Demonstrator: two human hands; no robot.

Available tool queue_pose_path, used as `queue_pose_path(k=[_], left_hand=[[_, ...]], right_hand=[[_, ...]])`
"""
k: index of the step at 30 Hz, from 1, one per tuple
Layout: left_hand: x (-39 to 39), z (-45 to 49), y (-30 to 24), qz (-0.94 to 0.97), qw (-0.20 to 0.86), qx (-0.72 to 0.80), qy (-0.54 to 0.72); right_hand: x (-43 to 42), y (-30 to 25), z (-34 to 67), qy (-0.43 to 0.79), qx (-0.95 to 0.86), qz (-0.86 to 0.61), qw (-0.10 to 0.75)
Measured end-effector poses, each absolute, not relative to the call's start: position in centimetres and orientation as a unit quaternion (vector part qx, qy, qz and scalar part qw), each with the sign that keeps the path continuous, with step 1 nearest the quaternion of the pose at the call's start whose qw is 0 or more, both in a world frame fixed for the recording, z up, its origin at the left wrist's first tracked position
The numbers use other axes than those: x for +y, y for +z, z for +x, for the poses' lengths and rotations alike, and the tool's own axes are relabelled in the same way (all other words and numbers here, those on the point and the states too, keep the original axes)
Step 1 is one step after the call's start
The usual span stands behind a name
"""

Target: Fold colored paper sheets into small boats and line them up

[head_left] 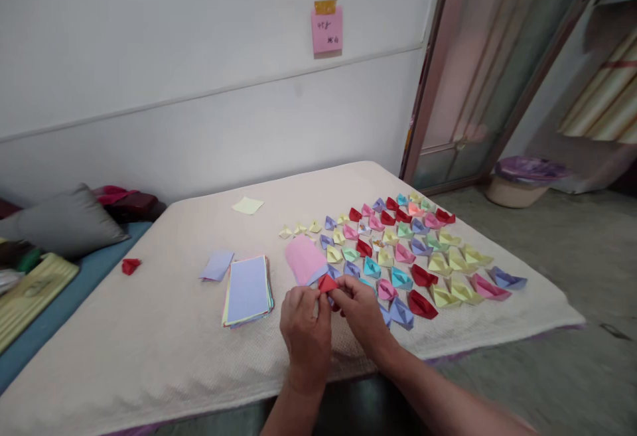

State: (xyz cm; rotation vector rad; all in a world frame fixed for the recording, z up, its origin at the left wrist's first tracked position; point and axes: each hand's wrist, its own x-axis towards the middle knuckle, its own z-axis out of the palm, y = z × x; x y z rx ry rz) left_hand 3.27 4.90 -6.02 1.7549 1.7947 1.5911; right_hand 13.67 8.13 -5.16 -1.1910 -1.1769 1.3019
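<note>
A small piece of folded red paper (327, 283) is pinched between my two hands over the near part of the cloth-covered table. My left hand (304, 320) grips its left side with thumb and fingers, and my right hand (359, 306) grips its right side. Just beyond them lie sheets of pink paper (304, 258). Rows of folded paper boats (401, 278) in many colours spread over the right side. To the left sits a stack of coloured paper (247, 289), a blue sheet on top. My fingers partly hide the red paper and some nearby boats.
A loose lilac sheet (217, 266), a pale yellow sheet (247, 206) and a crumpled-looking red paper piece (131, 266) lie on the tabletop (164, 336). A grey cushion (64, 223) is at left. A lined bin (520, 187) stands on the floor at right.
</note>
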Motion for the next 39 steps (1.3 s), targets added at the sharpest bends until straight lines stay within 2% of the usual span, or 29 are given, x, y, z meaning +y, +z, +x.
queue_pose_path(k=[9, 17, 24, 32, 39], left_hand=[[4.8, 3.7, -5.2, 0.570, 0.113, 0.586, 0.564], [5.3, 2.6, -5.1, 0.501, 0.339, 0.555, 0.572], [5.7, 1.8, -5.6, 0.450, 0.389, 0.552, 0.584], [5.8, 1.9, -5.6, 0.401, 0.377, 0.596, 0.585], [5.9, 1.6, -5.3, 0.386, 0.416, 0.604, 0.560]], right_hand=[[8.2, -5.4, 13.9, 0.526, -0.491, -0.485, 0.497], [8.9, -4.6, 14.8, 0.636, -0.429, -0.447, 0.460], [9.5, -5.1, 14.8, 0.660, -0.454, -0.441, 0.406], [9.6, -5.5, 14.7, 0.624, -0.505, -0.450, 0.391], [9.7, -5.8, 14.6, 0.590, -0.540, -0.463, 0.382]])
